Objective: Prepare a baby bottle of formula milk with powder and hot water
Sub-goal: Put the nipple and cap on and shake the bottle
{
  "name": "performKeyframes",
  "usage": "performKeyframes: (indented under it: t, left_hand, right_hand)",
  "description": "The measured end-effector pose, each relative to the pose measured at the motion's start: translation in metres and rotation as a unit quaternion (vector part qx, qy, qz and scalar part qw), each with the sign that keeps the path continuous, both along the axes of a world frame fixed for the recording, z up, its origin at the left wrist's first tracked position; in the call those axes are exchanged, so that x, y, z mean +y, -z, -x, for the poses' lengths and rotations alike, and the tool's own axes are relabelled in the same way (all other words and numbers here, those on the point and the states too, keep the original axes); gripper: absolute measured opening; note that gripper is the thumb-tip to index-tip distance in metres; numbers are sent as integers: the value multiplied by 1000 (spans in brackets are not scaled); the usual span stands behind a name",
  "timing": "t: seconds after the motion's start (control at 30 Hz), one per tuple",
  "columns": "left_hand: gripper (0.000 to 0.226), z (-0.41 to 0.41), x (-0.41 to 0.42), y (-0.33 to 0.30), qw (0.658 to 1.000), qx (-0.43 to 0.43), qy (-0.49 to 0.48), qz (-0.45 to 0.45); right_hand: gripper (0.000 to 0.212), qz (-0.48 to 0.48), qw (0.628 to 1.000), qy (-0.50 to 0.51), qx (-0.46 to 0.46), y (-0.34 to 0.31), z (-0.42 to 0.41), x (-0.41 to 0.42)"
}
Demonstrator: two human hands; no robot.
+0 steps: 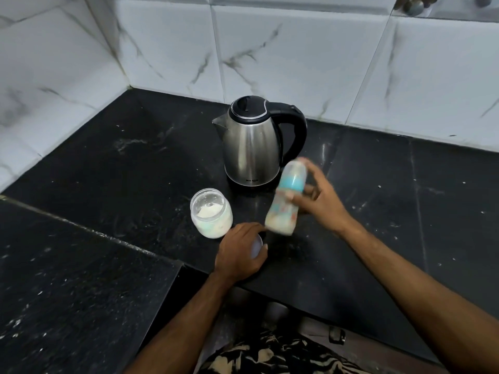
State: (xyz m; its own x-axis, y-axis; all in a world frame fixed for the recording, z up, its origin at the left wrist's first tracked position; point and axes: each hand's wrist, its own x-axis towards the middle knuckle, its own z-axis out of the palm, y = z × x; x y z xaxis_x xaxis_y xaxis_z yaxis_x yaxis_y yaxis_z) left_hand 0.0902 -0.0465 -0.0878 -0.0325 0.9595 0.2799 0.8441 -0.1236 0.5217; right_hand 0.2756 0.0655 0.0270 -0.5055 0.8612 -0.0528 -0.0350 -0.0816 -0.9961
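Observation:
My right hand [320, 201] grips a baby bottle [286, 198] by its blue collar, above the black counter. The bottle is tilted, blurred by motion, and holds pale milky liquid in its lower part. My left hand [240, 252] rests on a white round lid [256, 247] lying on the counter near its front edge, fingers curled over it. An open clear jar [211, 213] with white powder stands just left of the bottle. A steel electric kettle [251, 144] with a black lid and handle stands behind, lid down.
The black stone counter [108, 171] runs into a corner of white marbled wall tiles [270, 49]. A lower black slab [67, 292] lies at front left. White specks dot the counter. The counter's front edge is just under my left wrist.

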Motion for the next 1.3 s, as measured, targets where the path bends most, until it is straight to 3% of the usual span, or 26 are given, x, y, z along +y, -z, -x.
performKeyframes:
  t: [0.07, 0.13, 0.3, 0.43, 0.5, 0.67, 0.87, 1.03, 1.2, 1.3]
  left_hand:
    - [40, -1, -1, 0, 1000, -7, -7, -7]
    - [41, -1, -2, -1, 1000, -8, -9, -6]
    - [48, 3, 2, 5, 999, 23, 10, 24]
    - [40, 0, -1, 0, 1000, -7, -7, -13]
    - [40, -1, -2, -1, 1000, -5, -9, -20]
    - [43, 3, 1, 3, 1000, 9, 5, 3]
    - [39, 0, -2, 1, 1000, -8, -9, -22]
    - [43, 3, 2, 5, 1000, 10, 5, 12]
    - [39, 0, -1, 3, 1000, -14, -7, -16]
    - [40, 1, 0, 4, 1000, -9, -3, -7]
  right_hand:
    - [84, 33, 992, 102, 72, -7, -1, 18]
    - [87, 47, 983, 135, 111, -6, -1, 25]
    - [83, 5, 997, -65, -37, 6, 0, -6]
    - [88, 40, 990, 106, 83, -9, 4, 17]
    - [81, 57, 979, 146, 134, -9, 4, 24]
    - [77, 13, 996, -81, -39, -2, -1, -5]
    - [76, 50, 983, 115, 135, -14, 5, 23]
    - [76, 9, 996, -85, -33, -2, 1, -7]
    - [74, 43, 986, 120, 103, -10, -1, 25]
    - [73, 44, 995, 64, 60, -7, -2, 11]
